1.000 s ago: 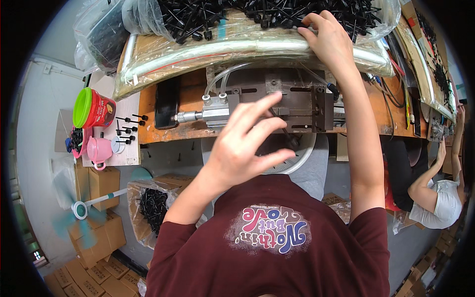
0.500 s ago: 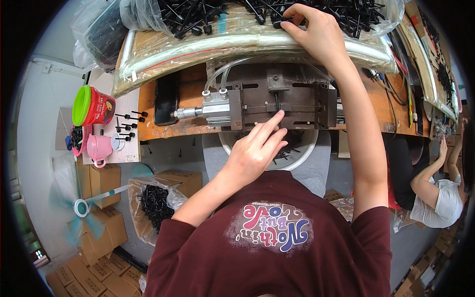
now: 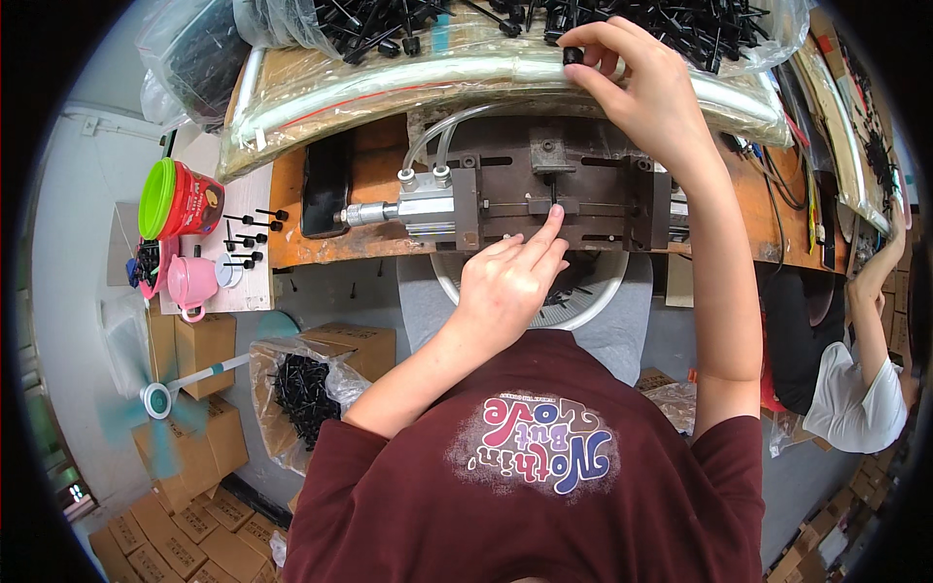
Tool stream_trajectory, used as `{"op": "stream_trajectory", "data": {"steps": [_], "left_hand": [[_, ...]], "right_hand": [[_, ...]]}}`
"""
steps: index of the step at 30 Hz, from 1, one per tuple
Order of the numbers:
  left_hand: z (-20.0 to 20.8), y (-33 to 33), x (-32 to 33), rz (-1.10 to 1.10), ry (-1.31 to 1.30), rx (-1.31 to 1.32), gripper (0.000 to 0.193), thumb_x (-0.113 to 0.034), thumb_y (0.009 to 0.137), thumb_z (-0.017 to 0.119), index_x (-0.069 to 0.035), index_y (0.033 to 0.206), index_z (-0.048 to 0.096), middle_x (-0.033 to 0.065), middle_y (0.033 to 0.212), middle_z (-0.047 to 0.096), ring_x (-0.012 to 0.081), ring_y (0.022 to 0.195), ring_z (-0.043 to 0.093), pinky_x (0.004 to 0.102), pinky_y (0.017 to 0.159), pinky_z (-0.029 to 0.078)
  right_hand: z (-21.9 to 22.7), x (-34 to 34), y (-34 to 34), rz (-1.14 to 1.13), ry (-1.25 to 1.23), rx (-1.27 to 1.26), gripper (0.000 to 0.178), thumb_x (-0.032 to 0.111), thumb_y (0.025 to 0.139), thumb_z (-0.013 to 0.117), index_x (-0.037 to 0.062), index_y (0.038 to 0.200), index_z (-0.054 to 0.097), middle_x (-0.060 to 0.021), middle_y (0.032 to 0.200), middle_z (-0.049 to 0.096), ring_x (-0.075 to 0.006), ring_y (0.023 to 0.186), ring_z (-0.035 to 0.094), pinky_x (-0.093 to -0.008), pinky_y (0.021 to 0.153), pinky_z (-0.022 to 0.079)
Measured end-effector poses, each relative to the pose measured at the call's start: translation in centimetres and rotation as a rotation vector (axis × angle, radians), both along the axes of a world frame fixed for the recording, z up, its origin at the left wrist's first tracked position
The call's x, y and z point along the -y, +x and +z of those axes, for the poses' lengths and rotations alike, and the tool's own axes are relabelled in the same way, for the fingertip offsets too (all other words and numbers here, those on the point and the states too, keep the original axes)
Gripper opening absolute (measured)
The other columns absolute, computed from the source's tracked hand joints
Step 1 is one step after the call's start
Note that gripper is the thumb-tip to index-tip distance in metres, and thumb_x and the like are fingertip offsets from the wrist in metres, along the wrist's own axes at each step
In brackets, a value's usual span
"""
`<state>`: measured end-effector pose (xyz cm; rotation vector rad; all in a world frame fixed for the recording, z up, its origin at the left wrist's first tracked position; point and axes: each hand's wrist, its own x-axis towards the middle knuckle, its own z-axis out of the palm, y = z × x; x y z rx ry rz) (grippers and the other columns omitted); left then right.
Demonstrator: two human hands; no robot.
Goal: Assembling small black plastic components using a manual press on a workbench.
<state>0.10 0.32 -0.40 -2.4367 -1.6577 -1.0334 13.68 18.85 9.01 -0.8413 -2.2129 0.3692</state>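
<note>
Shifted since half a second ago: the right hand (image 3: 651,97) has drawn back slightly toward the person, and the round head of a black piece (image 3: 573,55) now shows plainly at its fingertips; the left hand (image 3: 501,291) keeps its index fingertip by the fixture.
Right fingers: thumb and index pinch the black piece by its head, at the near edge of the pile.
Left fingers: index stretched out, the others loosely bent, gripping nothing that shows; whether the index presses cannot be told.
Black rod (image 3: 553,187): in the fixture, just beyond the left index fingertip.
Fixture (image 3: 510,144): dark metal, ahead of the left fingers and nearer the person than the right ones.
Metal cylinder (image 3: 428,207): left of the left index finger, two clear hoses (image 3: 420,146) rising from it.
Pile of black pieces (image 3: 671,29): beyond and to both sides of the right fingers.
Pale basket (image 3: 612,303): below the left fingers, lower than the table (image 3: 374,167), with black pieces inside.
</note>
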Motion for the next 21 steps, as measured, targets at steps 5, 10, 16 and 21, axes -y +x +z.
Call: {"op": "stream_trajectory", "data": {"steps": [5,10,16,21], "left_hand": [[0.4,-0.2,0.3,0.017,-0.049,-0.02,0.02,-0.014,0.076,0.079,-0.005,0.094,0.072,0.0096,0.125,0.068,0.021,0.064,0.068,0.0301,0.061,0.055],[2.1,-0.6,0.1,-0.019,-0.158,-0.005,0.022,-0.016,0.078,0.079,-0.006,0.097,0.073,0.0084,0.117,0.072,0.0223,0.065,0.069,0.0301,0.06,0.055],[9.4,-3.4,-3.7,-0.041,0.032,0.272,0.015,-0.008,0.081,0.078,-0.003,0.096,0.075,0.0104,0.093,0.075,0.0184,0.078,0.073,0.028,0.07,0.057],[9.3,-5.8,-12.0,0.176,0.422,0.108,0.015,-0.014,0.081,0.074,-0.006,0.093,0.072,0.0105,0.088,0.069,0.0291,0.083,0.068,0.0381,0.074,0.053]], "right_hand": [[0.0,3.8,1.1,0.094,-0.065,-0.206,0.023,0.009,0.081,0.075,0.009,0.104,0.072,-0.0056,0.098,0.065,-0.0195,0.081,0.067,-0.0321,0.068,0.055],[-1.7,8.5,2.5,0.043,0.076,-0.197,0.024,0.002,0.078,0.076,0.0024,0.101,0.07,-0.0122,0.114,0.066,-0.0254,0.097,0.067,-0.0327,0.079,0.056],[-5.3,14.0,4.4,0.004,0.053,0.036,0.027,-0.003,0.076,0.073,-0.0023,0.102,0.065,-0.0182,0.128,0.063,-0.0316,0.1,0.068,-0.0373,0.083,0.055],[-8.2,15.5,3.7,0.015,0.077,0.216,0.026,0.002,0.074,0.07,-0.0003,0.099,0.064,-0.0158,0.132,0.063,-0.0199,0.067,0.066,-0.0303,0.064,0.054]]}}
